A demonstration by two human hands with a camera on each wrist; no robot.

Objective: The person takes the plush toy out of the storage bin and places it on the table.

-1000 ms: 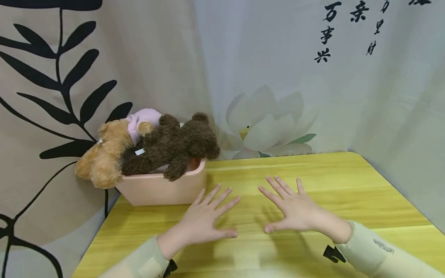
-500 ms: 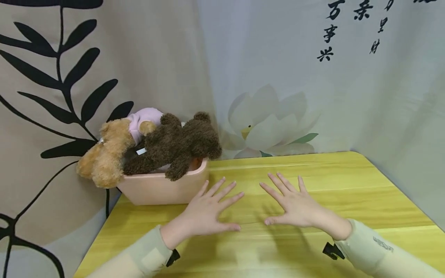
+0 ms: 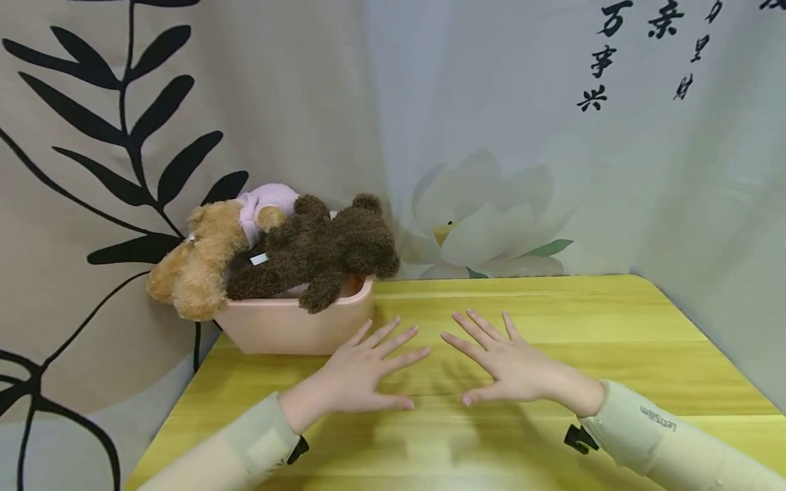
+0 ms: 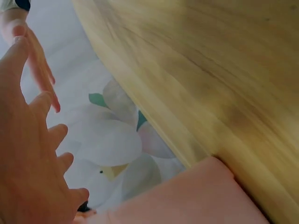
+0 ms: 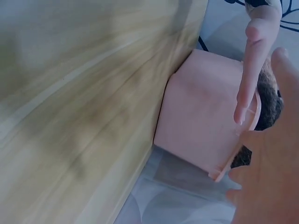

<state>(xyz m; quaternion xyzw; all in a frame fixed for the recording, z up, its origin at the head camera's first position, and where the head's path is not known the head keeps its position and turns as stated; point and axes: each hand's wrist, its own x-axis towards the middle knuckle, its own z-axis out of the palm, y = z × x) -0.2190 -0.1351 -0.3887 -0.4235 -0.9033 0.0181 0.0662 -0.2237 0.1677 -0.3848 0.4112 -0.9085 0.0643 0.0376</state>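
Note:
Both hands hover above the wooden table with fingers spread and nothing in them. The left hand (image 3: 359, 375) is in front of the pink bin (image 3: 295, 331), its fingertips overlapping the bin's right front corner in the head view. Facing it, the right hand (image 3: 512, 365) is over the middle of the table, palm down and thumb toward the left hand. In the bin lies a dark brown teddy bear (image 3: 319, 249) with a white tag. A light brown teddy bear (image 3: 209, 256) in a pink top slumps over the bin's left end. The right wrist view shows the bin's side (image 5: 205, 107) beyond the hands.
The yellow wooden table (image 3: 583, 327) reaches back to a hanging cloth (image 3: 479, 82) printed with a lotus, black leaves and black characters. The bin stands at the table's back left. Black bands (image 3: 580, 440) sit at the sleeve cuffs.
The head view has shifted slightly, moving the bin and backdrop to the right in the picture. The right hand has come a little closer to the left. Fingers stay spread; the bears have not moved.

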